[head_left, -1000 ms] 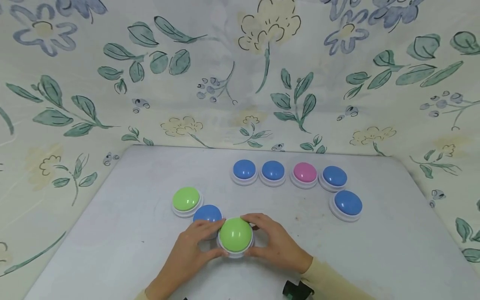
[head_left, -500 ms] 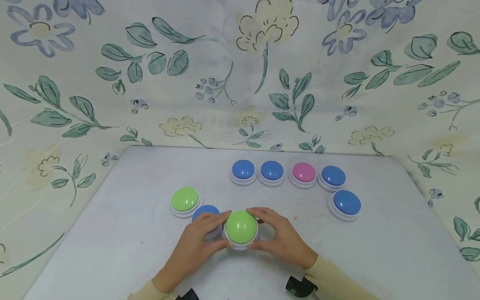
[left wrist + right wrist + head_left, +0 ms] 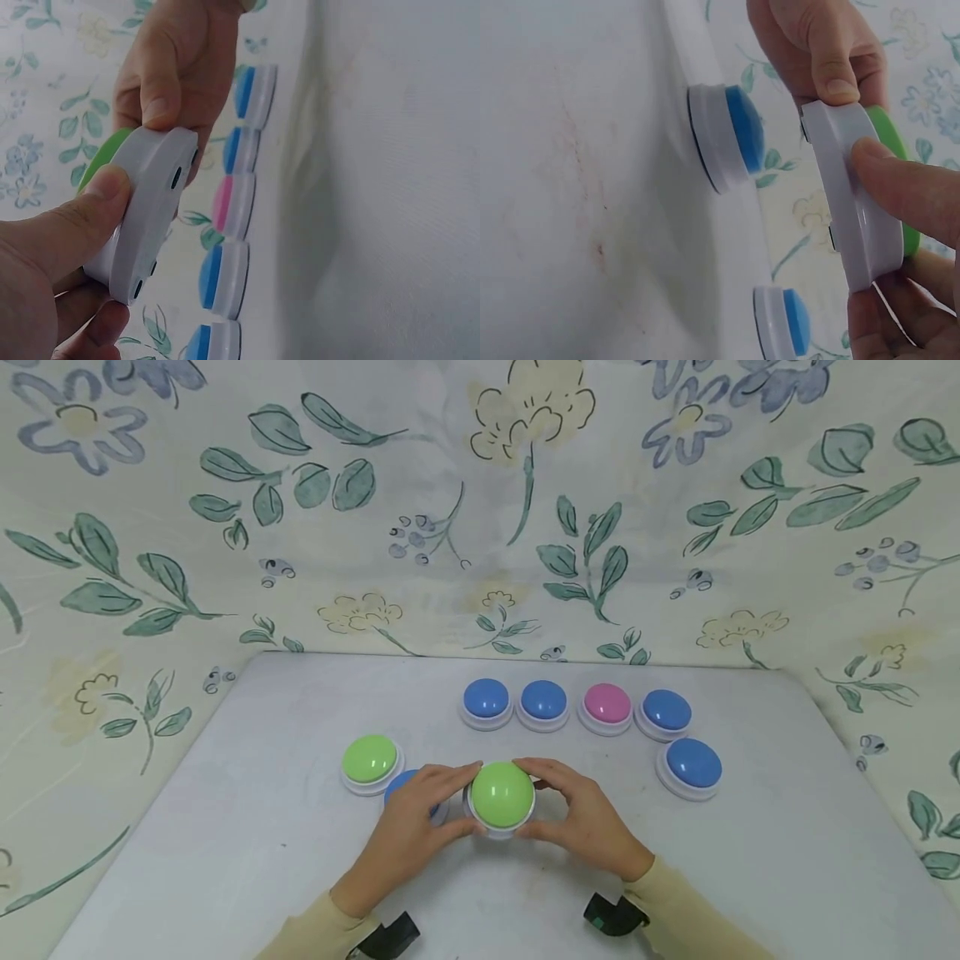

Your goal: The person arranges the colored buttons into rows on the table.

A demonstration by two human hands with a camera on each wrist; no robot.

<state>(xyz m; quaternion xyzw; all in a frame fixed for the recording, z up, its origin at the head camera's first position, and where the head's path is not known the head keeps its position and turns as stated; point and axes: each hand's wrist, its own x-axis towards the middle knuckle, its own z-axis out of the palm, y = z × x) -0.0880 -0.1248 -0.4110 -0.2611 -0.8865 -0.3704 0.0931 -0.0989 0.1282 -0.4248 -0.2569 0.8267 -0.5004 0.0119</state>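
Both hands hold a green push button point(image 3: 502, 795) with a round white base, near the middle of the table. My left hand point(image 3: 416, 814) grips its left side between thumb and fingers, and my right hand point(image 3: 588, 814) grips the right side the same way. The left wrist view shows the white base point(image 3: 154, 202) tilted and raised off the tabletop, with small dark feet on its underside. In the right wrist view the green dome point(image 3: 891, 135) faces away from the table. A blue push button point(image 3: 400, 789) lies partly hidden behind my left hand.
Another green button point(image 3: 369, 758) sits on the white table point(image 3: 225, 827) at left. Along the back stand two blue buttons point(image 3: 486, 698), a pink button point(image 3: 607, 703) and a blue button point(image 3: 667, 710). One more blue button point(image 3: 693, 763) is in front of them at right. Floral cloth hangs behind.
Both hands have carried the green button to the right and toward the back of the table, away from the blue button at left. The other buttons have stayed in place.
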